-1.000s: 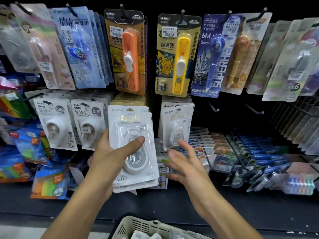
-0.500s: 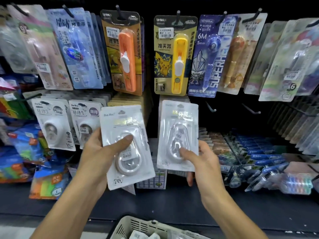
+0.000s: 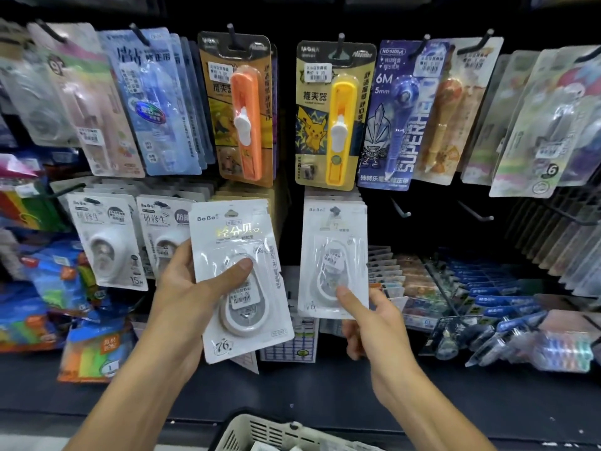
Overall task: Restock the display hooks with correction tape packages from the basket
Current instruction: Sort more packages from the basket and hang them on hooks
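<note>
Left hand [image 3: 182, 301] grips a white BoBo correction tape package [image 3: 239, 281], thumb across the blister front, fingers curled behind the card. Looks like a second card is stacked behind it; can't confirm. The package is tilted, top leaning left, held in front of the lower hook row.

Right hand [image 3: 370, 323] pinches the lower edge of another correction tape package [image 3: 333, 258], thumb on the front near the blister, fingers behind. That one is upright, in line with the stack of same-style cards behind it; can't tell whether its hole is on the hook.

Just left: two hanging white tape packs [image 3: 109, 242]. Above: orange clip pusher [image 3: 248, 112] and yellow clip pusher [image 3: 338, 115] on pegs. Right of the held package: two bare hooks [image 3: 401, 209]. Basket [image 3: 260, 432] at bottom edge, below the hands.
</note>
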{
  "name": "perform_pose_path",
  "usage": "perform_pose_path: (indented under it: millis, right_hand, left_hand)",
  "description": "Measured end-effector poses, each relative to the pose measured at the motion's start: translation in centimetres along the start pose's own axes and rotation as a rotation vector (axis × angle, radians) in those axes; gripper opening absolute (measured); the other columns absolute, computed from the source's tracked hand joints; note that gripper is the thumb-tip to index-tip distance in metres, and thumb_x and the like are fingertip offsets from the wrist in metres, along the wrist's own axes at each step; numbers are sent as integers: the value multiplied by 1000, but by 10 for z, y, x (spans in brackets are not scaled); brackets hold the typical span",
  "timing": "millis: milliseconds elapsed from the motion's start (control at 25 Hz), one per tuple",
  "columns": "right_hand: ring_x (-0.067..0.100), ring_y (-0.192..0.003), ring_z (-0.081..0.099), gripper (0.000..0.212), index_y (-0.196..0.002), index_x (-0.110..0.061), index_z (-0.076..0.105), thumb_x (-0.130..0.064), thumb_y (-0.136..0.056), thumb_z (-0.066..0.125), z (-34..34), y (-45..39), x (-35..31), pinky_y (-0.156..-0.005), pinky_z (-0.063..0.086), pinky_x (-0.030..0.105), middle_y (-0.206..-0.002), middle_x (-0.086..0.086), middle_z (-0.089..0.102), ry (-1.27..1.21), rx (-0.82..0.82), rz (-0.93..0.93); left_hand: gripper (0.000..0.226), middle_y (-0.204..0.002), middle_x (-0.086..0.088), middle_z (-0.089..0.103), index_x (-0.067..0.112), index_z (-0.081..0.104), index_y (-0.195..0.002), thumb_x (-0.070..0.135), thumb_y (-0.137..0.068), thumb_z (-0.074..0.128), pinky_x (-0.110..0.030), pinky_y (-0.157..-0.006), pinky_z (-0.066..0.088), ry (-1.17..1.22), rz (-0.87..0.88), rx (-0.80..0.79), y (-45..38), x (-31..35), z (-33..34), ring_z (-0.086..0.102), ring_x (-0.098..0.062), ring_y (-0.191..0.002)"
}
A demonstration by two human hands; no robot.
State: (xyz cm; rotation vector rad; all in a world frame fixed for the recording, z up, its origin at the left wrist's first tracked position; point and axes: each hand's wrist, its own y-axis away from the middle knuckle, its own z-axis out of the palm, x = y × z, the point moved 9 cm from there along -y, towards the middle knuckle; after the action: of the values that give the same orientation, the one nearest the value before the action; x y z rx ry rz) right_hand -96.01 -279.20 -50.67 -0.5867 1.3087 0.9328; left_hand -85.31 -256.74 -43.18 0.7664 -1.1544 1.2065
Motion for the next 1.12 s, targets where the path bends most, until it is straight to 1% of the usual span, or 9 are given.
perform_pose_path:
  millis: [120,240,320,440,600,720,880,1000,1120]
  right_hand:
    - [19,-86,70,59,-135,-19,50,-16,-82,77,5,-7,17,-64,58,35,-107,9,76,-205,-74,147]
    - [19,-112,68,83,-146,-47,32,-32,-81,81,13,-4,4,-88,59,42,-127,-5,66,-68,-131,23]
    - [14,-105,70,71,-134,-46,51,-49,-72,85,33,5,-17,-84,60,36,-120,-11,70,89,-245,-158]
    - [24,-90,74,39,-102,-34,70,-43,-69,89,42,16,-32,-73,61,34,-100,-3,76,200,-237,-277]
    - [20,-77,76,31,-106,-15,63,-28,-81,77,21,8,-41,-55,56,24,-94,5,79,-26,-154,-203]
    - [19,-51,65,15,-106,-28,59,-30,-95,68,-1,1,-49,-38,43,25,-85,4,78,136,-56,-232]
    - [3,-53,61,11,-95,-42,59,-33,-96,65,-8,2,-39,-42,39,15,-87,-6,76,313,9,-316]
    - [3,-58,66,8,-98,-33,62,-25,-97,65,-10,0,-38,-44,42,13,-85,-5,77,171,33,-314]
    - [11,-74,75,13,-104,-30,61,-28,-94,69,-4,2,-39,-55,53,21,-91,-4,78,223,-49,-361]
  left_hand:
    - [66,-106,-1,79,26,67,-113,26,-50,87,-43,-85,58,-14,-12,-15,0,-4,6,77,-24,-95]
    - [65,-105,-2,80,26,67,-109,29,-48,88,-43,-79,60,-7,-18,-9,-1,-12,13,77,-25,-94]
    - [66,-102,-1,80,25,67,-108,28,-47,89,-37,-68,63,-15,-23,-25,2,-20,23,78,-23,-90]
    - [74,-105,2,80,28,67,-113,29,-45,98,-37,-73,63,-50,-61,-112,7,-29,43,77,-22,-95]
    - [47,-115,-2,77,30,71,-114,23,-70,85,-45,-84,62,-4,-89,-159,3,-29,42,76,-24,-103]
    - [33,-109,2,79,27,70,-116,11,-87,75,-45,-92,57,-70,-62,-36,-2,-26,26,76,-20,-101]
    - [29,-106,6,80,29,71,-111,8,-91,71,-39,-87,56,-63,-27,32,-5,-18,15,76,-16,-99]
    - [29,-111,0,78,27,72,-113,8,-91,71,-53,-98,53,-30,-44,17,-7,-17,13,75,-26,-105]
    - [28,-112,-1,78,30,73,-110,9,-91,71,-59,-102,50,-37,-59,18,-7,-16,10,74,-28,-107]
